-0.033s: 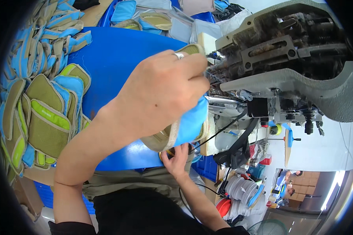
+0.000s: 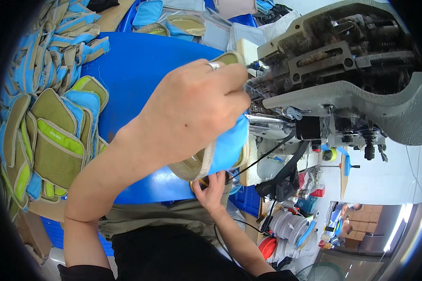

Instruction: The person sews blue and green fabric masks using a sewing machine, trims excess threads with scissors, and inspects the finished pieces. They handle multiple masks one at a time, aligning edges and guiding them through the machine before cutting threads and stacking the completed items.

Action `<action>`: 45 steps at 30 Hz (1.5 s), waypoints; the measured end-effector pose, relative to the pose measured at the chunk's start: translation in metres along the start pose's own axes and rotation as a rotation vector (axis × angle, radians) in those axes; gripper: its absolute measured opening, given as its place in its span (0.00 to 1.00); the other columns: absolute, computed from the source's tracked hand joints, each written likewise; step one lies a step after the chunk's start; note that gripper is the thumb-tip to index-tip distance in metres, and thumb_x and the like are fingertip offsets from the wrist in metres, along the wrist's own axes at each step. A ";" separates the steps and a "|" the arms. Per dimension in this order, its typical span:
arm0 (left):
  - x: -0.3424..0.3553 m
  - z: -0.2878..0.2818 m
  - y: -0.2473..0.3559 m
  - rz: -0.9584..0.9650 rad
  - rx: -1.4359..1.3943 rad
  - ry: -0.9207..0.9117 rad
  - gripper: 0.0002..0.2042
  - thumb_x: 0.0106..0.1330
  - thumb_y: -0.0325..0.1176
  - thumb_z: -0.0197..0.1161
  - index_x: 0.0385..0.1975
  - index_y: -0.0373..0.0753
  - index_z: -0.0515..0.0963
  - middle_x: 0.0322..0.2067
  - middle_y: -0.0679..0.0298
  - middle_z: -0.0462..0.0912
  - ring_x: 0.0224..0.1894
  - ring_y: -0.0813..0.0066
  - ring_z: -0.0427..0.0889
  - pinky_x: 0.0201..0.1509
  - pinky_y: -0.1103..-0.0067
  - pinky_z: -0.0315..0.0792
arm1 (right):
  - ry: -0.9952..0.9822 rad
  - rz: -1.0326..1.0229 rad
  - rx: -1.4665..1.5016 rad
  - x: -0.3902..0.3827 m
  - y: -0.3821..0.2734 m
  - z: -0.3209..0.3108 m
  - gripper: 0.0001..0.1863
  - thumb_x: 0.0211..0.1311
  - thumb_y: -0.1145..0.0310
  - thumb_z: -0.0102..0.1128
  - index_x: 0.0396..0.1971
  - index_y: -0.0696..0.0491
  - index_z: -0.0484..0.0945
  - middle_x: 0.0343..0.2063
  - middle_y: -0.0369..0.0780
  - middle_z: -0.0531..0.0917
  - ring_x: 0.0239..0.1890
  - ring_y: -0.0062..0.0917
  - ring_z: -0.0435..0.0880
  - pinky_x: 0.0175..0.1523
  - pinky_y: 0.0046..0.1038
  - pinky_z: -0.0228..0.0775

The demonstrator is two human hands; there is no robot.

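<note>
My left hand (image 2: 197, 105), a ring on one finger, is closed on the upper part of a blue and olive mesh fabric pouch (image 2: 227, 150) with pale binding. The pouch hangs tilted beside the grey sewing machine (image 2: 323, 84), and the hand hides much of it. Under the pouch's lower edge is my right hand (image 2: 212, 193), thumb and fingers around a small black-and-yellow object (image 2: 202, 181). Most of that object is hidden, so its kind does not show.
A blue tabletop (image 2: 131, 61) lies beneath. Olive, lime and blue pouches (image 2: 61, 140) pile up at the left, with blue-and-tan straps (image 2: 51, 51) behind them. More pouches (image 2: 185, 25) lie at the far side. A black cable (image 2: 267, 157) runs beside the machine.
</note>
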State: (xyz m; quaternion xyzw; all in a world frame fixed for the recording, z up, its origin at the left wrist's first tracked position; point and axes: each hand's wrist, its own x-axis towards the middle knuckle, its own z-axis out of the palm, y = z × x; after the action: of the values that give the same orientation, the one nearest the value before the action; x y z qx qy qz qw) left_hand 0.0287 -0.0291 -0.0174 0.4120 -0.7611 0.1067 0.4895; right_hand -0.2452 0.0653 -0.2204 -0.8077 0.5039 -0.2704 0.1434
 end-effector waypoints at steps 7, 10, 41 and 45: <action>0.002 -0.002 0.000 0.008 0.002 -0.009 0.07 0.51 0.25 0.71 0.26 0.40 0.79 0.29 0.65 0.75 0.28 0.65 0.77 0.32 0.72 0.73 | -0.016 0.030 -0.027 -0.003 0.001 -0.001 0.26 0.51 0.67 0.75 0.51 0.57 0.78 0.51 0.52 0.75 0.52 0.49 0.77 0.57 0.43 0.71; 0.003 -0.001 0.000 0.014 0.016 -0.006 0.07 0.51 0.25 0.71 0.26 0.40 0.78 0.29 0.64 0.75 0.28 0.65 0.77 0.32 0.73 0.73 | -0.018 0.033 -0.017 -0.004 0.004 0.001 0.26 0.50 0.67 0.75 0.50 0.57 0.78 0.51 0.51 0.75 0.52 0.49 0.77 0.58 0.43 0.71; -0.022 -0.006 0.050 -0.139 -0.144 0.029 0.09 0.56 0.19 0.75 0.36 0.37 0.88 0.36 0.62 0.83 0.36 0.70 0.81 0.36 0.77 0.74 | -0.281 0.353 1.314 -0.011 -0.112 -0.133 0.53 0.58 0.45 0.78 0.73 0.56 0.56 0.27 0.32 0.71 0.28 0.15 0.69 0.33 0.19 0.57; -0.019 -0.009 0.056 -0.176 -0.126 0.021 0.08 0.57 0.18 0.75 0.35 0.37 0.88 0.36 0.62 0.83 0.34 0.72 0.81 0.34 0.79 0.74 | -0.269 0.351 1.346 0.023 -0.125 -0.134 0.52 0.58 0.47 0.78 0.72 0.56 0.57 0.26 0.32 0.70 0.27 0.14 0.66 0.32 0.19 0.55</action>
State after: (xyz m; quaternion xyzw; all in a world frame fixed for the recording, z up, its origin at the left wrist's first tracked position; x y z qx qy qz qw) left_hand -0.0025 0.0213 -0.0151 0.4447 -0.7219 0.0195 0.5299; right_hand -0.2233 0.1068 -0.0417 -0.4767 0.3281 -0.3938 0.7142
